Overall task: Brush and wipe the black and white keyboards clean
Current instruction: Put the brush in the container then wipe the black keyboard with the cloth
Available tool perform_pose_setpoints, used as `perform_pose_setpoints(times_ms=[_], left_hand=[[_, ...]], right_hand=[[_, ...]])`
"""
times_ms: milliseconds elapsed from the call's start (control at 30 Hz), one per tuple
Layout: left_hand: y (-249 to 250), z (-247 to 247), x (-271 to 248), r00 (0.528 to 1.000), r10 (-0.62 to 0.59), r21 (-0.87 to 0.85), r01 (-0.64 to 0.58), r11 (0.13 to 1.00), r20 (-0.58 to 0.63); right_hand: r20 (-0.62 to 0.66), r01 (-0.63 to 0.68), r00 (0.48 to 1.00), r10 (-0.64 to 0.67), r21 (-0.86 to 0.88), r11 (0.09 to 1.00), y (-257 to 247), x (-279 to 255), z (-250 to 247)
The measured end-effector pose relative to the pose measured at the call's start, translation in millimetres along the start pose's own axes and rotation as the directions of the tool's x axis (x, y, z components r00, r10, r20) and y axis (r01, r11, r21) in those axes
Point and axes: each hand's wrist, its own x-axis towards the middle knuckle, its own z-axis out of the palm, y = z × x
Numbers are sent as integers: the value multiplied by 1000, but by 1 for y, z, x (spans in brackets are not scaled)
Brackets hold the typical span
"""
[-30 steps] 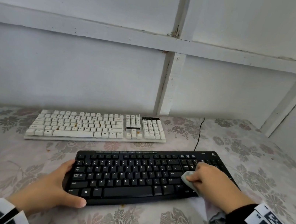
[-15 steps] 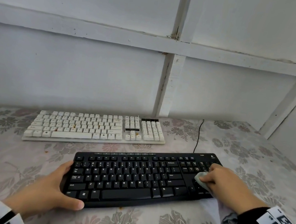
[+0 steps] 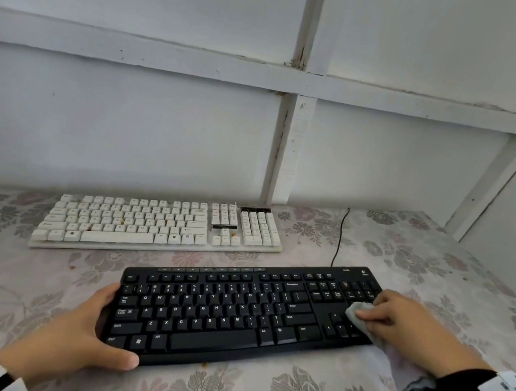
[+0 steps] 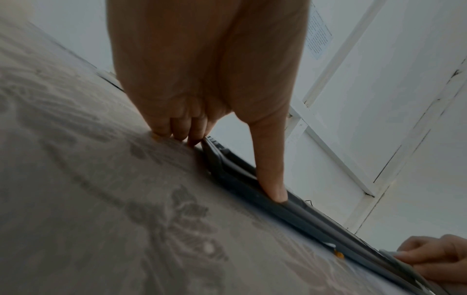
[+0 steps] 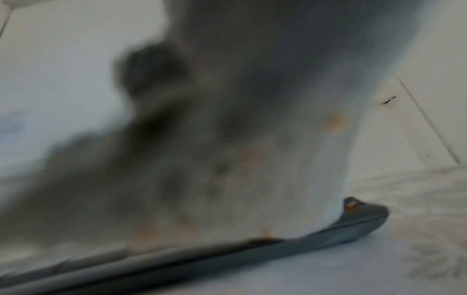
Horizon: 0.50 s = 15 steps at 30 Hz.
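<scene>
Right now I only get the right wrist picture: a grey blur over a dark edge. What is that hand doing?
Observer: The right hand presses a pale grey cloth onto the right end of the black plastic keyboard.
Operator: Is anything steadying that keyboard?
Observer: Yes, the left hand grips its left end, thumb along the front edge.
Operator: Anything else on the table?
Observer: A white plastic keyboard lies behind the black one, no hand on it, with orange specks among its keys.
</scene>
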Motion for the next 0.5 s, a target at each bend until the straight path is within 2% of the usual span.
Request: perform_pose_setpoints(times_ms=[100,200,300,433,500], left_hand=[[2,1,0,1000,2,3,-2,1000,7],[4,1,-1,1000,-9,-4,9,1000,10],[4,0,-2,1000,-17,9,17,1000,9],[7,1,-3,1000,-28,22,27,999,3],[8,2,-4,1000,-24,11,24,1000,5]], right_hand=[[-21,-71,997,71,1,997,11,0,1],[-56,-178,983,172,-138,974,30,-1,-6],[-92,-258,965,244,-200,945,37,-3,-14],[-39,-144,989,141,-88,986,26,0,-14],[-2,-138,990,138,-64,988,26,2,-8]])
